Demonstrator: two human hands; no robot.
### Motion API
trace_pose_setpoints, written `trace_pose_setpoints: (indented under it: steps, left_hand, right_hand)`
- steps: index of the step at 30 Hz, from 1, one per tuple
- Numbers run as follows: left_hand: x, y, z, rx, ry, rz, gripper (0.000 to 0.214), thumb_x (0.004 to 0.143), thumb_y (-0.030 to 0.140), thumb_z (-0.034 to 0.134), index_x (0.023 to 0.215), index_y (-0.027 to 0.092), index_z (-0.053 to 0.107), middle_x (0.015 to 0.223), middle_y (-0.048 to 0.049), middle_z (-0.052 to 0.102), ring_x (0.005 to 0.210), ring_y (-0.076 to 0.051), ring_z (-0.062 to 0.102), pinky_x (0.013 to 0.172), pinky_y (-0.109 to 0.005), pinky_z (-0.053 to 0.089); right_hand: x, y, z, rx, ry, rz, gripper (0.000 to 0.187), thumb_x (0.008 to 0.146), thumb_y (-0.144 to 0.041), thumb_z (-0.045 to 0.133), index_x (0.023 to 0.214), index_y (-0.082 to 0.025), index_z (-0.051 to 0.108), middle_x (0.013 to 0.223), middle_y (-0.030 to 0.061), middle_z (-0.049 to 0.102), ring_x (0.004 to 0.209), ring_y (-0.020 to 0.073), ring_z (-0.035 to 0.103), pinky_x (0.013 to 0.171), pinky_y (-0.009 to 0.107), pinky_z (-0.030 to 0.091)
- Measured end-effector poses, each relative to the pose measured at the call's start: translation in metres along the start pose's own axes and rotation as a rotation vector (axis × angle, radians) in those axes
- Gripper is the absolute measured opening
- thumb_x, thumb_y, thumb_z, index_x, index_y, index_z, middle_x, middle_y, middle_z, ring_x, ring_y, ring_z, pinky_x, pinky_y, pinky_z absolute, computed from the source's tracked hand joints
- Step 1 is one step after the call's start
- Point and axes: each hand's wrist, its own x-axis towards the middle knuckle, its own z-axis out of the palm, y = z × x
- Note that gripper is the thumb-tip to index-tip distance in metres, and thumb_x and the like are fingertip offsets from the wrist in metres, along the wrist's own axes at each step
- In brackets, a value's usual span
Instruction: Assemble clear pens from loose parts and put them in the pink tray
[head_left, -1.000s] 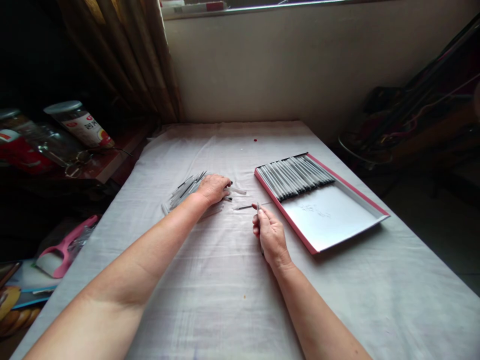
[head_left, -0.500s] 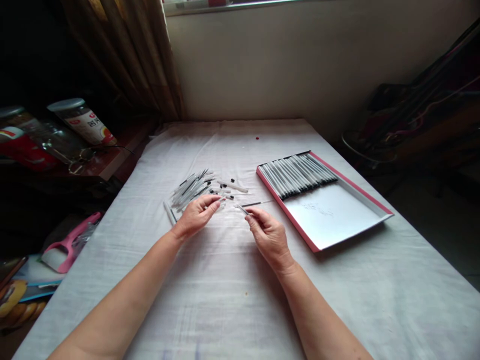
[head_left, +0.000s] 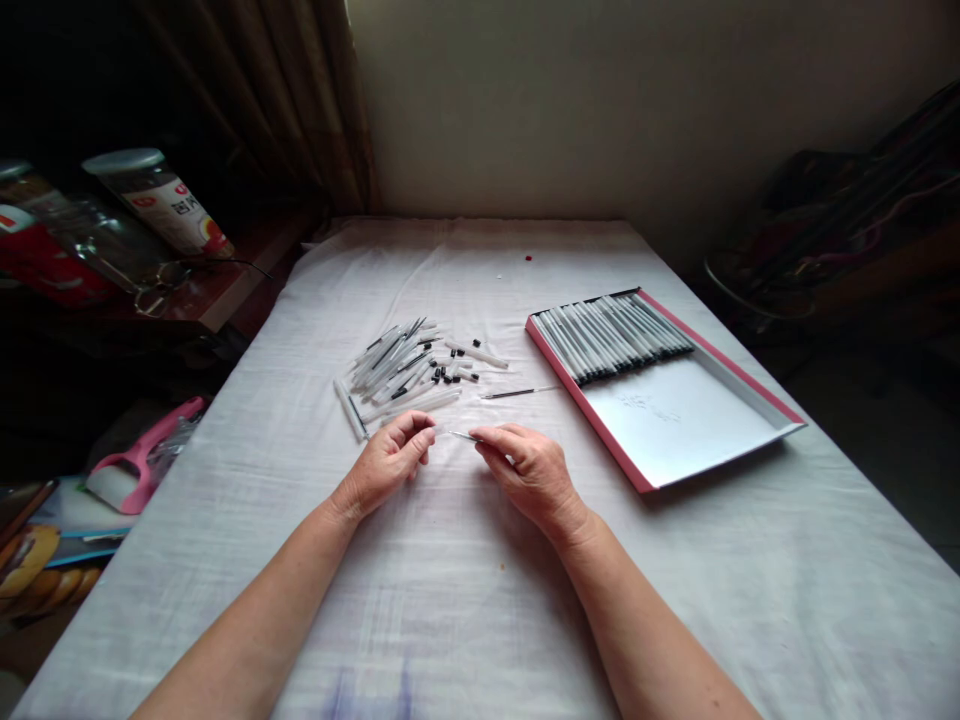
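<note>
- The left hand (head_left: 394,455) is staying near the close edge of the pile of pen parts (head_left: 394,365); one second ago it was reaching over this pile, and now the pile is lying uncovered.
- The right hand (head_left: 534,478) is now holding its thin pen part (head_left: 463,436) level, and both hands are facing each other more closely than half a second ago.
- The left thumb and forefinger are closing together on a small pale piece (head_left: 440,429), too small to tell exactly.
- The right thumb and fingers are pinching the thin pen part; its grey tip is pointing to the left hand, with its rear hiding inside the fingers.
- This part is hovering over the middle of the table (head_left: 450,620), between the pile and the near corner of the tray (head_left: 675,440).
- Small black caps (head_left: 447,377) are lying at the pile's right side.
- A dark refill (head_left: 510,394) is lying near the tray's left edge.
- Finished-looking pens (head_left: 611,340) are filling the tray's far half, their black ends facing the near edge.
</note>
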Motion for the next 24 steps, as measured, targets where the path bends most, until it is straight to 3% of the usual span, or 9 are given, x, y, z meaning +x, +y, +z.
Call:
trace_pose_setpoints:
  steps: [8, 13, 20, 24]
  left_hand:
    - [0.0017, -0.0041, 0.0009, 0.094, -0.042, 0.066, 0.029, 0.082, 0.044, 0.057, 0.095, 0.018, 0.057, 0.060, 0.0059, 0.050, 0.047, -0.007, 0.041, 0.047, -0.019, 0.036]
    - [0.0007, -0.0007, 0.0047, 0.147, -0.055, 0.101, 0.026, 0.077, 0.041, 0.063, 0.088, 0.017, 0.062, 0.070, 0.0015, 0.060, 0.053, -0.009, 0.048, 0.052, -0.021, 0.041]
    - [0.0024, -0.0014, 0.0052, -0.014, -0.096, -0.068, 0.029, 0.069, 0.039, 0.070, 0.083, 0.015, 0.064, 0.067, 0.0008, 0.063, 0.050, -0.010, 0.054, 0.051, -0.022, 0.044]
    - [0.0034, 0.0000, 0.0047, -0.024, -0.086, -0.085, 0.027, 0.068, 0.038, 0.071, 0.080, 0.015, 0.064, 0.065, 0.0005, 0.063, 0.051, -0.010, 0.055, 0.052, -0.023, 0.045]
  right_hand:
    - [-0.0019, 0.0011, 0.0003, -0.002, -0.081, -0.002, 0.022, 0.091, -0.024, 0.055, 0.105, -0.026, 0.071, 0.087, 0.0031, 0.073, 0.077, 0.0147, 0.067, 0.071, 0.022, 0.049]
    - [-0.0021, -0.0004, -0.0013, -0.063, -0.099, -0.002, 0.016, 0.088, -0.027, 0.059, 0.097, -0.023, 0.072, 0.084, 0.0038, 0.073, 0.073, 0.0158, 0.068, 0.068, 0.024, 0.049]
    - [-0.0032, -0.0018, 0.0017, -0.053, -0.101, -0.029, 0.015, 0.088, -0.026, 0.058, 0.093, -0.022, 0.072, 0.083, 0.0038, 0.074, 0.073, 0.0156, 0.068, 0.069, 0.023, 0.049]
    - [-0.0033, -0.0038, 0.0051, -0.057, -0.096, -0.021, 0.016, 0.089, -0.026, 0.057, 0.092, -0.023, 0.072, 0.083, 0.0040, 0.074, 0.072, 0.0157, 0.068, 0.069, 0.024, 0.050]
